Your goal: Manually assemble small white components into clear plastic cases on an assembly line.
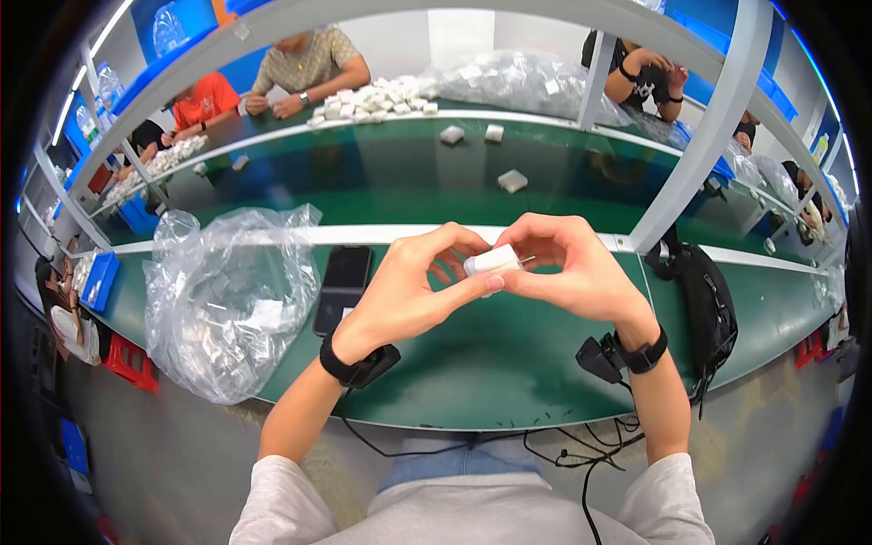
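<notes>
You hold a small white block [492, 262] over the green table [509, 363], with a black phone [343, 287], a clear plastic bag [227, 300], and a black bag [704, 304] around it.

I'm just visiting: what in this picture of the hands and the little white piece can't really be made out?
- Head view: much of the small white plug-like piece is covered by the fingers of the left hand and right hand.
- The contents of the clear plastic bag are blurred by its crinkled film.
- The white blocks on the far shelf are too small to identify.
</notes>
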Action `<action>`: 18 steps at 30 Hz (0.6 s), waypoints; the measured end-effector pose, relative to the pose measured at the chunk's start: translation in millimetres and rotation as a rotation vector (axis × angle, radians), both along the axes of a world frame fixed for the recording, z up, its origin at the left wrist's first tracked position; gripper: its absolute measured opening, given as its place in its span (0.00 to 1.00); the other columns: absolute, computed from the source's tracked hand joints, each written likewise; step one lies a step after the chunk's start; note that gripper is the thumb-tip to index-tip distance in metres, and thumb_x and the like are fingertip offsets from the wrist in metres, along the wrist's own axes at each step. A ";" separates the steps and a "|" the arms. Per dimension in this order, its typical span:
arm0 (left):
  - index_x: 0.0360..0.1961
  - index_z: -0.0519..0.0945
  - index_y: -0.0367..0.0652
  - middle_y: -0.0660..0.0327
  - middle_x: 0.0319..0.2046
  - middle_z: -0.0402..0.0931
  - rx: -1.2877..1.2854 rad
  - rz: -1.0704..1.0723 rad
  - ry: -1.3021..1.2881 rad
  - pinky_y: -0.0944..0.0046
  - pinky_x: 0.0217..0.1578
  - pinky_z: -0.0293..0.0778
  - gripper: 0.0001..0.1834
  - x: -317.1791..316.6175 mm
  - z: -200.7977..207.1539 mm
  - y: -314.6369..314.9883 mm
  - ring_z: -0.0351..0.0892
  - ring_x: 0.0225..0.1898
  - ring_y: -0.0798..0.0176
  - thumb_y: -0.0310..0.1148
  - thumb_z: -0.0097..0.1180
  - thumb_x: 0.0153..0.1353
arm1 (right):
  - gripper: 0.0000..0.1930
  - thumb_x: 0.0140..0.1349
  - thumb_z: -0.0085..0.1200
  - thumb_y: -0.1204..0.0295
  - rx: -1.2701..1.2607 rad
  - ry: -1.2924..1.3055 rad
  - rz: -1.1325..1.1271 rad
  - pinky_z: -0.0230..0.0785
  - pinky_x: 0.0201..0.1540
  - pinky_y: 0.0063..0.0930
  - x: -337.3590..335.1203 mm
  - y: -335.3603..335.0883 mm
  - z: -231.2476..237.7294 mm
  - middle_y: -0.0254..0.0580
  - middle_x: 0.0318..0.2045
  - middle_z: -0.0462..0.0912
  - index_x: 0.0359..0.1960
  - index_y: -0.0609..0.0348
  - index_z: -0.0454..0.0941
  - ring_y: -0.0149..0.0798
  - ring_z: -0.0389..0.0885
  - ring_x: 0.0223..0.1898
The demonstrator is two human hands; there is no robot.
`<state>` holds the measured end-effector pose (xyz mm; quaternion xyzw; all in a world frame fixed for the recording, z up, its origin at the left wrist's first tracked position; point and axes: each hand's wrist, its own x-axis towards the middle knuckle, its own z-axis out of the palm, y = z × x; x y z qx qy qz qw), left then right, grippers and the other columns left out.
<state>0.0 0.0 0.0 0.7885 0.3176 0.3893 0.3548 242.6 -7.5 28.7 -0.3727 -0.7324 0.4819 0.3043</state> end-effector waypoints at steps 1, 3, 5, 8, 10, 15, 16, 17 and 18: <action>0.49 0.86 0.37 0.57 0.43 0.88 -0.017 0.004 -0.038 0.62 0.45 0.82 0.16 0.5 -5.2 -5.9 0.88 0.43 0.63 0.32 0.73 0.63 | 0.17 0.63 0.72 0.68 0.021 0.071 -0.045 0.79 0.57 0.34 2.0 -8.4 -5.0 0.41 0.47 0.87 0.49 0.63 0.83 0.33 0.87 0.48; 0.45 0.86 0.36 0.57 0.41 0.89 -0.026 -0.010 -0.092 0.62 0.44 0.83 0.13 -4.6 -12.8 -21.7 0.89 0.42 0.62 0.29 0.73 0.61 | 0.16 0.62 0.73 0.72 -0.021 0.221 -0.135 0.80 0.53 0.28 -1.9 -28.5 -17.8 0.39 0.44 0.87 0.48 0.66 0.83 0.30 0.86 0.45; 0.43 0.86 0.35 0.55 0.39 0.89 -0.045 -0.028 -0.114 0.63 0.43 0.84 0.12 -15.5 -25.5 -37.9 0.90 0.41 0.62 0.26 0.74 0.60 | 0.15 0.62 0.73 0.74 -0.129 0.357 -0.172 0.80 0.52 0.28 -14.3 -50.6 -33.4 0.40 0.43 0.88 0.47 0.67 0.84 0.31 0.86 0.45; 0.42 0.86 0.34 0.54 0.38 0.89 -0.048 0.035 -0.191 0.64 0.43 0.84 0.12 -3.6 -34.5 -62.9 0.90 0.40 0.63 0.23 0.74 0.59 | 0.13 0.63 0.72 0.77 -0.106 0.480 -0.253 0.79 0.52 0.28 -18.9 -77.5 -52.5 0.40 0.45 0.86 0.47 0.67 0.84 0.32 0.85 0.46; 0.42 0.86 0.35 0.55 0.37 0.89 -0.082 0.048 -0.246 0.65 0.41 0.84 0.11 5.1 -48.3 -74.8 0.90 0.39 0.64 0.24 0.74 0.59 | 0.12 0.63 0.71 0.78 -0.093 0.522 -0.266 0.78 0.52 0.29 -22.4 -89.7 -71.1 0.41 0.46 0.85 0.46 0.68 0.84 0.32 0.84 0.47; 0.44 0.85 0.34 0.56 0.40 0.88 -0.362 -0.012 -0.451 0.65 0.42 0.85 0.14 25.5 -78.9 -97.4 0.88 0.42 0.65 0.24 0.75 0.59 | 0.08 0.63 0.67 0.82 -0.078 0.710 -0.359 0.76 0.52 0.29 -20.8 -114.4 -106.4 0.43 0.48 0.83 0.43 0.67 0.85 0.32 0.82 0.48; 0.49 0.84 0.35 0.57 0.44 0.86 -0.333 -0.072 -0.320 0.62 0.48 0.83 0.19 22.6 -76.7 -94.5 0.87 0.45 0.63 0.23 0.75 0.57 | 0.05 0.64 0.65 0.82 -0.083 0.699 -0.411 0.77 0.54 0.33 -17.6 -118.4 -107.8 0.47 0.48 0.85 0.39 0.66 0.82 0.37 0.85 0.49; 0.49 0.84 0.35 0.57 0.44 0.86 -0.337 -0.068 -0.310 0.62 0.48 0.83 0.19 19.9 -70.9 -89.2 0.87 0.45 0.63 0.23 0.75 0.57 | 0.05 0.64 0.65 0.82 -0.090 0.709 -0.411 0.77 0.54 0.33 -14.1 -120.3 -108.2 0.47 0.48 0.85 0.39 0.66 0.82 0.37 0.85 0.49; 0.50 0.84 0.37 0.58 0.45 0.86 -0.291 -0.054 -0.138 0.62 0.48 0.83 0.19 17.5 -63.3 -82.9 0.86 0.46 0.63 0.25 0.75 0.57 | 0.05 0.64 0.64 0.81 -0.166 0.766 -0.457 0.78 0.55 0.35 -10.1 -122.9 -107.8 0.49 0.47 0.86 0.37 0.64 0.80 0.40 0.86 0.50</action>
